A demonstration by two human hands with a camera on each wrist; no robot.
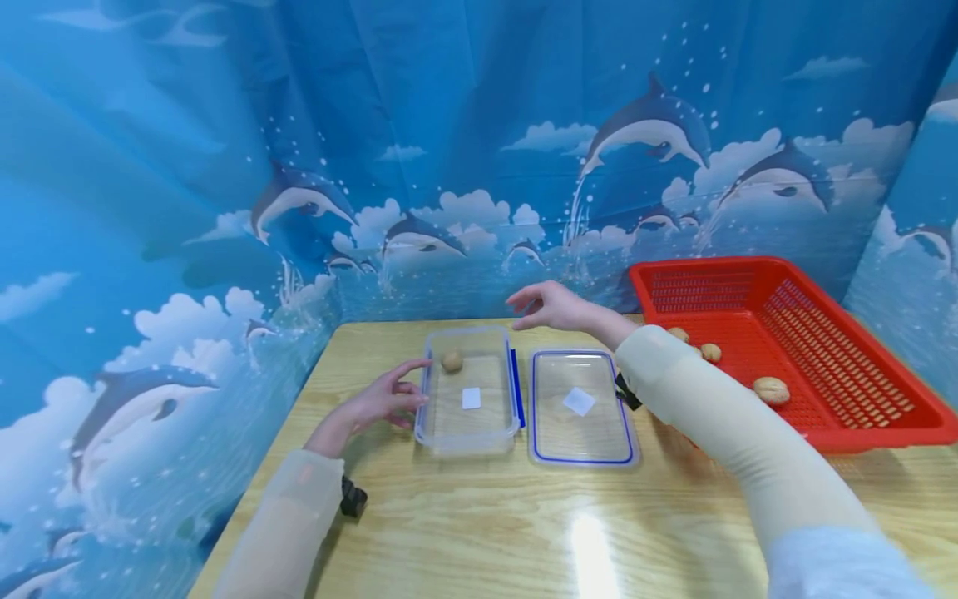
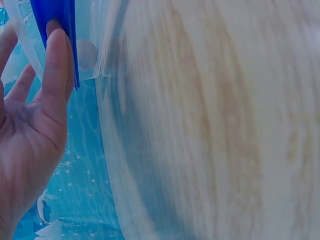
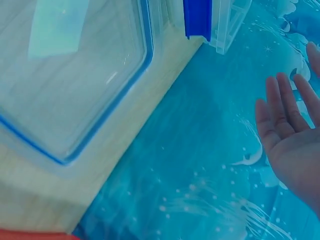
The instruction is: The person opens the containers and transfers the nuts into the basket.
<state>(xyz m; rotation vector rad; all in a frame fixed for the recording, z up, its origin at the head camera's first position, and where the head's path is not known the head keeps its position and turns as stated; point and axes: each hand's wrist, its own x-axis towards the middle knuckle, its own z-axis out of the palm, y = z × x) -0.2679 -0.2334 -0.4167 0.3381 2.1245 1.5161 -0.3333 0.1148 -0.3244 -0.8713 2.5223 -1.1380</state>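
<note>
A clear plastic container (image 1: 479, 433) stands on the table with one walnut (image 1: 451, 361) inside, near its far left corner. My left hand (image 1: 389, 398) is at the container's left wall, fingers extended and fingertips right at the rim. In the left wrist view, those fingers overlap a blue latch flap (image 2: 55, 12) on the container's side. My right hand (image 1: 550, 306) hovers beyond the container's far right corner, holding nothing, its fingers loosely bent. In the right wrist view its fingers (image 3: 282, 107) are apart from everything around them.
A clear lid (image 1: 584, 441) with a blue seal lies right of the container. The red basket (image 1: 861, 437) farther right holds several walnuts (image 1: 771, 389); my right forearm crosses in front of it. A dolphin-print curtain (image 1: 479, 150) hangs behind the wooden table (image 1: 464, 524).
</note>
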